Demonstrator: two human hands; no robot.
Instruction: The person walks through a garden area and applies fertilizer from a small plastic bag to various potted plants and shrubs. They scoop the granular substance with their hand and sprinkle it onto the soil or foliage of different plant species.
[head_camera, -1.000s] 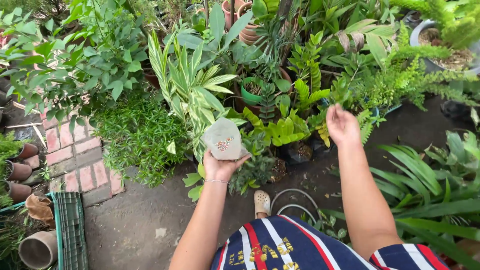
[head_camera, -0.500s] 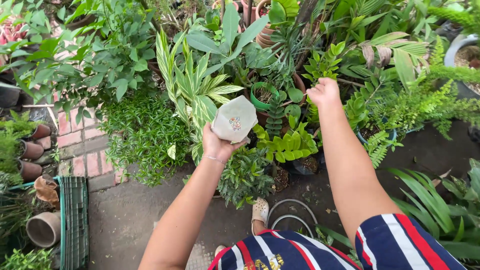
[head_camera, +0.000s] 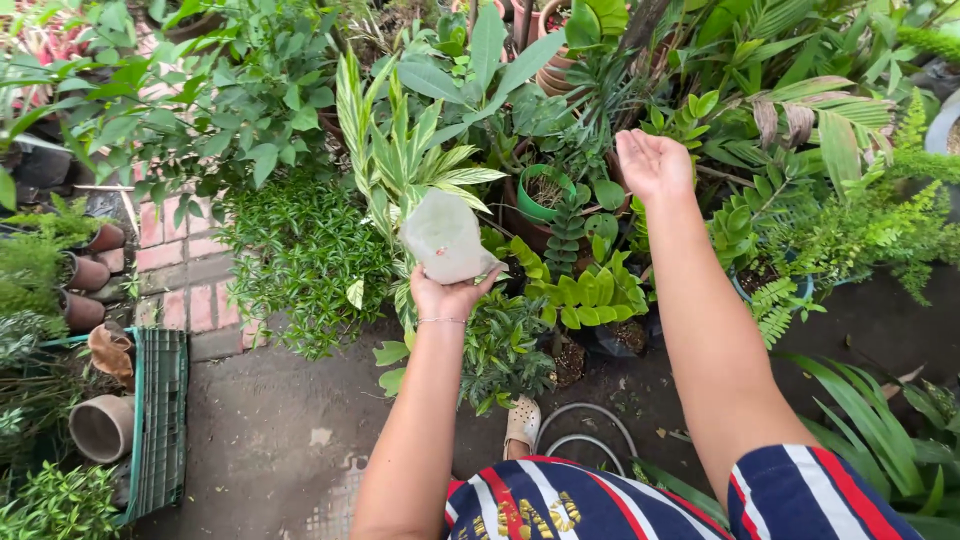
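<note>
Potted garden plants crowd the far side of a concrete floor (head_camera: 250, 450). Left hand (head_camera: 445, 295) grips a pale plastic bag (head_camera: 445, 240) from below, near a striped-leaf plant (head_camera: 400, 150). Right hand (head_camera: 652, 163) hovers open, palm up, beside a green pot (head_camera: 545, 192).

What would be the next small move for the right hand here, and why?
Probably it should reach a little further down to the green pot. The right hand hovers open and empty just above the plants beside it, while the left hand holds the pale bag ready, tilted over the striped leaves.
</note>
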